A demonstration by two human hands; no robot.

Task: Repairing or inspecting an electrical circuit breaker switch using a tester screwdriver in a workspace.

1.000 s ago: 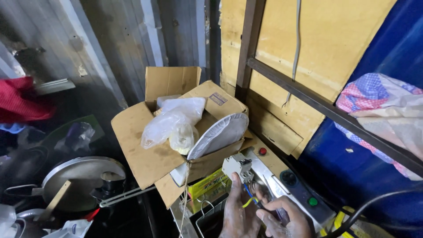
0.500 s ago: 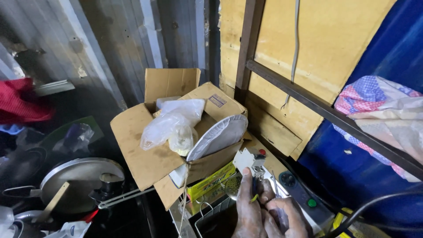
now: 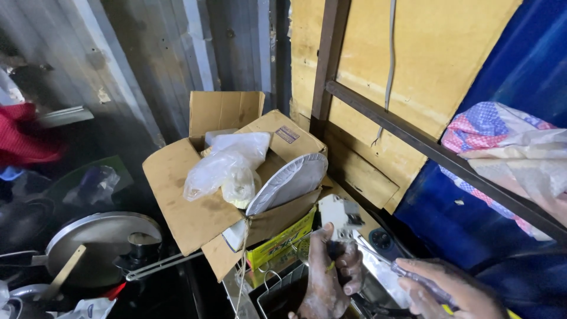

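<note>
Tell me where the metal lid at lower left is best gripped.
Probably by the dark knob at the centre of the metal lid, coming from above: the lid lies roughly flat, knob up, and its rim is crowded by clutter. Both hands are busy elsewhere.

Open brown cardboard box (image 3: 204,201), centre, flaps raised, tilted; a small rectangular pale label (image 3: 287,134) on its right flap. Clear plastic bags (image 3: 227,165), crumpled, lying in the box's opening. Yellow-and-green printed carton (image 3: 282,245) directly beneath the box, only one face showing. No screens or signs visible.
</note>
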